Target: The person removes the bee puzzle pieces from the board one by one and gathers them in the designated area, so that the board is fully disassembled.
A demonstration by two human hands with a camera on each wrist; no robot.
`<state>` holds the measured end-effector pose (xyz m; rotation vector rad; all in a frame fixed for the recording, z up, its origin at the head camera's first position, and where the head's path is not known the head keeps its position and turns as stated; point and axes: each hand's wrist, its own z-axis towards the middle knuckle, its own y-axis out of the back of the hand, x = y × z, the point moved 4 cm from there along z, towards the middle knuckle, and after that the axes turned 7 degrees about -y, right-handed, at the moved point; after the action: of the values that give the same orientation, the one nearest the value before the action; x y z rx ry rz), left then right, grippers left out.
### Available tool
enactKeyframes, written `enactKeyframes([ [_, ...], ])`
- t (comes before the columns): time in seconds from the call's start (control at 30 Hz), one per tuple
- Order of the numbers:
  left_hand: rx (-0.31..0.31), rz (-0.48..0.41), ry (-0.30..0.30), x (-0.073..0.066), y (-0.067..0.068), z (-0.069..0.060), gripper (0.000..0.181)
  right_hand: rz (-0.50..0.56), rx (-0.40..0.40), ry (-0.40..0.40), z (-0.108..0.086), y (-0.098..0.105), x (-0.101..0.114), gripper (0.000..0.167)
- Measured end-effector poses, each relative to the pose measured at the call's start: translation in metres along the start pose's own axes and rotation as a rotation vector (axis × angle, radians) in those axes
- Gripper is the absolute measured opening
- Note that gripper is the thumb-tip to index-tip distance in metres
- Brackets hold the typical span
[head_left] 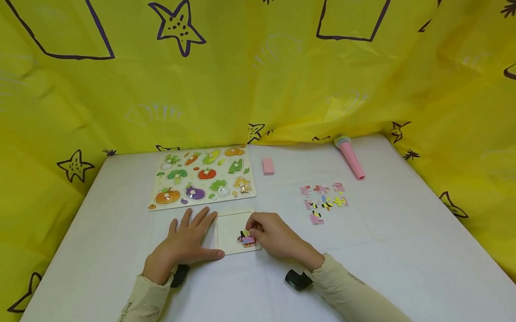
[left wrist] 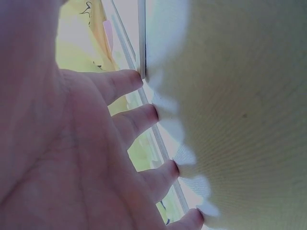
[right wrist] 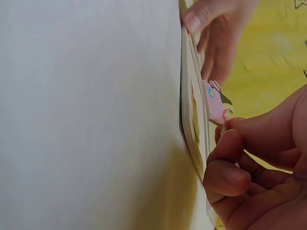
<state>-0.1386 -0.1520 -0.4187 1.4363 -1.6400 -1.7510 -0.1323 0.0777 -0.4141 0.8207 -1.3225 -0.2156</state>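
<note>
A small cream puzzle board (head_left: 228,229) with a raised rim lies on the table in front of me. My left hand (head_left: 185,241) spreads its straight fingers at the board's left side, with thumb and index finger touching its edge. In the right wrist view my right hand (right wrist: 259,153) pinches a jigsaw piece (right wrist: 214,98), pink with black and yellow, between thumb and index finger. That piece is tilted over the board's lower right corner in the head view, where my right hand (head_left: 278,237) partly hides it. A strip of yellowish print shows under it.
Several loose jigsaw pieces (head_left: 322,190) lie to the right. Behind the board is a vegetable knob puzzle (head_left: 184,183), with a pink eraser (head_left: 268,166) beside it. A pink toy microphone (head_left: 351,160) lies at the back right. A yellow curtain (head_left: 237,85) borders the white table (head_left: 353,272).
</note>
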Motion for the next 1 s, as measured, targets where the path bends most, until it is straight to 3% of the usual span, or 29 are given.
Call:
enactKeyframes([
  [0.2,0.008,-0.010,0.000,0.000,0.000,-0.001,0.108,0.015,-0.069,-0.047,-0.015,0.027,-0.021,0.012],
  [0.4,0.012,-0.019,0.003,0.000,0.000,-0.001,0.108,-0.017,-0.188,-0.079,-0.032,0.065,-0.048,0.014],
  [0.57,0.013,-0.020,0.002,-0.001,0.000,-0.001,0.107,-0.031,-0.267,-0.170,-0.050,0.102,-0.071,0.013],
  [0.8,0.019,-0.019,0.003,-0.002,0.000,-0.001,0.107,-0.130,-0.252,-0.278,-0.072,0.137,-0.102,0.009],
  [1.0,0.020,-0.021,-0.003,-0.003,0.002,-0.001,0.107,-0.180,-0.227,-0.295,-0.075,0.141,-0.114,0.004],
])
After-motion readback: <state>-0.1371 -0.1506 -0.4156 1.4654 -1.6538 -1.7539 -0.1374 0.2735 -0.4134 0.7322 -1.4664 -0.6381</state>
